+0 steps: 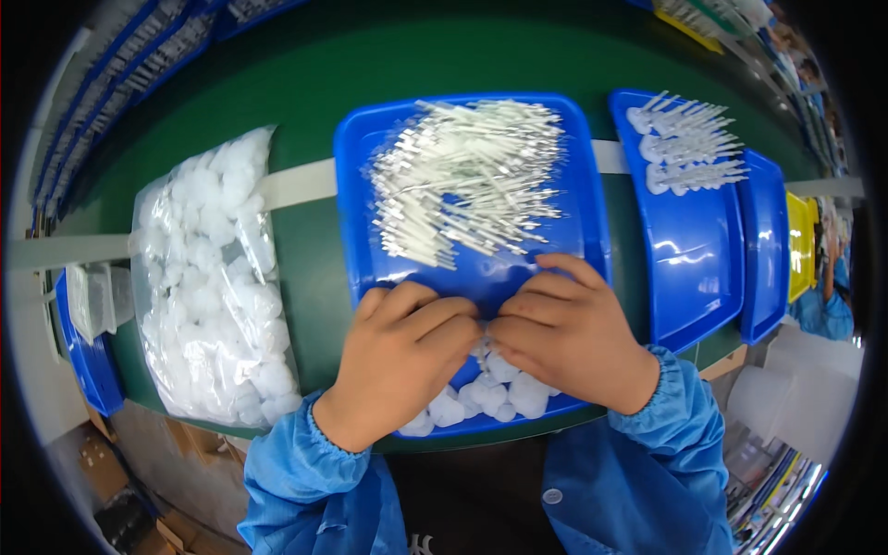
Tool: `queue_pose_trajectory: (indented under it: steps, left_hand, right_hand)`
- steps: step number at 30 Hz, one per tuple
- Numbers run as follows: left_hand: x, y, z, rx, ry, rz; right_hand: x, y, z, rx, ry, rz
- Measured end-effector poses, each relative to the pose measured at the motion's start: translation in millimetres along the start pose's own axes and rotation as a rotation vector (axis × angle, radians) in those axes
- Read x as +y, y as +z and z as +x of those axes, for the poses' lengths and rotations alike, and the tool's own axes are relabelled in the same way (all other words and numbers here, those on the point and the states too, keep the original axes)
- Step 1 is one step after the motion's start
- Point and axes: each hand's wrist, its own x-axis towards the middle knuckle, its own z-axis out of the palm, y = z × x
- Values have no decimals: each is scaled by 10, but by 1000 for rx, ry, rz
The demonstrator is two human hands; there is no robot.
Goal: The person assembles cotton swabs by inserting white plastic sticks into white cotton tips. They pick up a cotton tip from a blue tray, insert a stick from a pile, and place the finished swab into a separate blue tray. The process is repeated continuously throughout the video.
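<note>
The green desk [435, 55] carries everything, and crowding on it is the broadest hazard. The middle blue tray [585, 217] sits close to its near edge, so a knock from either wrist could tilt it and spill its contents. To its left lies the clear plastic bag [208, 277] of white tufts, just beside the left cuff; a swinging elbow could catch and drag it. In the right-hand blue tray [694, 254], three rows of tufted sticks [694, 157] appear to reach past the right rim, where a brushing sleeve could upset them.

The heaped thin sticks [472, 176] fill the far part of the middle tray, crossing one another; pulling one out could dislodge its neighbours. Below them, the left hand [402, 356] and right hand [569, 338] meet with curled fingers, tips together; what they pinch is mostly hidden, so I cannot tell their grip. Loose white tufts [481, 396] lie under them along the near rim, light enough to cling or be swept out. A small whitish piece [484, 346] shows between the fingertips; squeezing unevenly might crush or drop it.
</note>
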Motion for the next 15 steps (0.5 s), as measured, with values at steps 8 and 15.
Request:
queue_pose_trajectory:
  steps: [8,15]
  left_hand:
    - [48,-115,-36,42,-80,-36]
    - [-31,-22,-86,103,42,29]
  right_hand:
    - [154,-263,-207,155,98,24]
    - [1463,-1147,-1265,558,952,-480]
